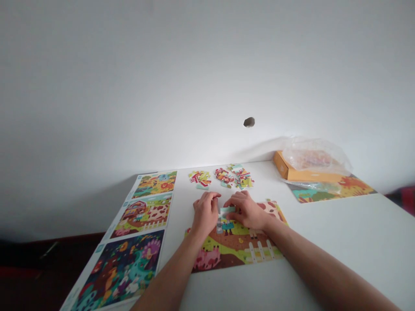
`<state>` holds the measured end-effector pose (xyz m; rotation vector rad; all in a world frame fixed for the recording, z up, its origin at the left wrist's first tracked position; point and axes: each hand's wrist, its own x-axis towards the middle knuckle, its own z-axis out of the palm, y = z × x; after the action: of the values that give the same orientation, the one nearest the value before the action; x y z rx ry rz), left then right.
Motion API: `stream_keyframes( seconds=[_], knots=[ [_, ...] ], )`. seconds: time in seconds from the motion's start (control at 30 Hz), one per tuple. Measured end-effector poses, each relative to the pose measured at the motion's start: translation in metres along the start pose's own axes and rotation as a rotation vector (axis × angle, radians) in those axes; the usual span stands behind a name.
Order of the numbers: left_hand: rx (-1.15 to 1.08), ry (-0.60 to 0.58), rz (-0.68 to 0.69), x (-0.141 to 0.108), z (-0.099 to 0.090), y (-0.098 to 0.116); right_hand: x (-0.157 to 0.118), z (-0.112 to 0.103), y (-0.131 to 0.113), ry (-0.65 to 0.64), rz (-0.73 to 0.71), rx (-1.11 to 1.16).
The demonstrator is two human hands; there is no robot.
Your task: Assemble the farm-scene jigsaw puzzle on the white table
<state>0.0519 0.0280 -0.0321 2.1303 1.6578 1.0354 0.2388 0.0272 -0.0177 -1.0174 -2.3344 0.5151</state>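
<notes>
My left hand point(205, 214) and my right hand point(244, 211) sit side by side, fingers curled down over a partly assembled farm jigsaw puzzle point(236, 250). Between them lies a pale teal puzzle piece point(227, 210), touching the fingers of my right hand. The hands hide whether either one grips it. The puzzle shows a pink pig, a white fence and a small figure. Beyond my fingertips are several small heaps of loose puzzle pieces point(223, 176).
Several printed farm and animal picture cards point(144, 211) lie along the left of the white table point(343, 229). At the back right are an orange box point(306, 173), a clear plastic bag point(316, 156) and another colourful picture sheet point(330, 191). A white wall stands behind.
</notes>
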Motion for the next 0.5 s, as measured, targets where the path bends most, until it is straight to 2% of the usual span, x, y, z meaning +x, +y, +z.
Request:
stream_keyframes(
  seconds=[0.1,0.2,0.27,0.37,0.43,0.5],
  knots=[
    [-0.028,0.015,-0.008,0.001,0.001,-0.002,-0.001,0.0,-0.001,0.011,0.003,0.043],
    [-0.047,0.02,-0.012,0.001,0.003,-0.005,-0.001,0.001,-0.001,0.112,0.111,0.153],
    [-0.052,0.023,-0.012,0.001,0.003,-0.006,0.0,0.002,0.004,0.235,0.244,0.234],
    [-0.033,-0.021,0.0,0.0,0.0,-0.003,0.003,0.006,0.016,0.486,0.44,0.274],
    [-0.011,-0.092,0.054,-0.003,-0.002,0.002,0.004,0.008,0.027,0.621,0.5,0.266],
    [0.01,-0.165,0.155,-0.005,-0.005,0.007,0.004,0.01,0.036,0.69,0.541,0.241]
  ],
)
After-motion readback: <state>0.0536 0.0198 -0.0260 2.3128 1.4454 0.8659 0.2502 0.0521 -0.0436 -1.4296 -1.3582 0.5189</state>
